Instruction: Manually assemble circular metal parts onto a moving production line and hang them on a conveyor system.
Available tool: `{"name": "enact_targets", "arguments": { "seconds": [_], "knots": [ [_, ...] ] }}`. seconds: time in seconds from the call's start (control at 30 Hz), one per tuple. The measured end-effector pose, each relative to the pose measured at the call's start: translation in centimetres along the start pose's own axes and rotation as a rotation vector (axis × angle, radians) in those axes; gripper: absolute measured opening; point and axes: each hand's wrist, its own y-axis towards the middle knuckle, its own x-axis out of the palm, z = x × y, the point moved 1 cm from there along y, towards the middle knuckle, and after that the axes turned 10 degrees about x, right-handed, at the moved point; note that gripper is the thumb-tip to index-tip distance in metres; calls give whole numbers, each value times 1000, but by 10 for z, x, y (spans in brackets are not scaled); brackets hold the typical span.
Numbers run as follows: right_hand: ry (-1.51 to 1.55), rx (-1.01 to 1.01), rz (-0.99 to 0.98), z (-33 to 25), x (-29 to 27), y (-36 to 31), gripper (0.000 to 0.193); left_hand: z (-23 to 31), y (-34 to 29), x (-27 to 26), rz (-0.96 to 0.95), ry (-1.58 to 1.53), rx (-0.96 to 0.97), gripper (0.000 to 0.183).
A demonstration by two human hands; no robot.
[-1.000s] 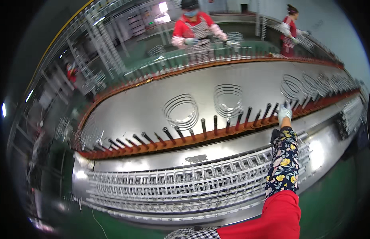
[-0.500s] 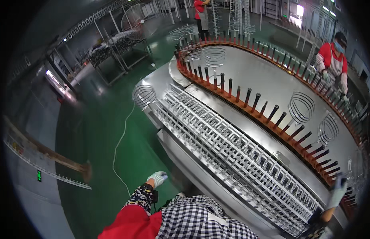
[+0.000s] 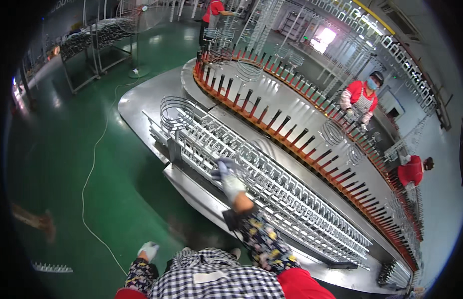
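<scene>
My right hand (image 3: 231, 182), in a white glove with grey-blue fingertips, reaches over the long stack of silvery metal hanging racks (image 3: 271, 179). Its fingers look apart though slightly blurred, and I make out nothing held in them. Down at my left side, above the green floor, hangs my left hand (image 3: 149, 250), also gloved; its fingers are loose and seem to hold nothing. A round wire basket-like frame (image 3: 177, 113) stands at the far left end of the racks, beyond my right hand.
Behind the racks curves an orange-brown conveyor track (image 3: 271, 130) with upright black-tipped pegs, some carrying wire frames (image 3: 333, 132). A co-worker (image 3: 361, 99) in red handles things across it; other people stand farther off. A white cord (image 3: 93, 159) crosses the floor.
My right hand has swung from the far right, beside the conveyor pegs, to the left over the racks. The view has turned right. My left hand still hangs at my side.
</scene>
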Motion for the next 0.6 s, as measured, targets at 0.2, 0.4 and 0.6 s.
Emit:
{"name": "enact_targets", "arguments": {
  "seconds": [0.2, 0.4, 0.6],
  "knots": [
    [-1027, 143, 452, 74, 19, 75, 35, -134, -37, -35, 284, -55, -150, 34],
    [-1385, 368, 290, 99, 16, 94, 29, -157, 31, -64, -149, 361, 124, 36],
    [-739, 24, 345, 72, 46, -9, 46, -65, 118, -79, -235, 519, 503, 30]
  ]
}}
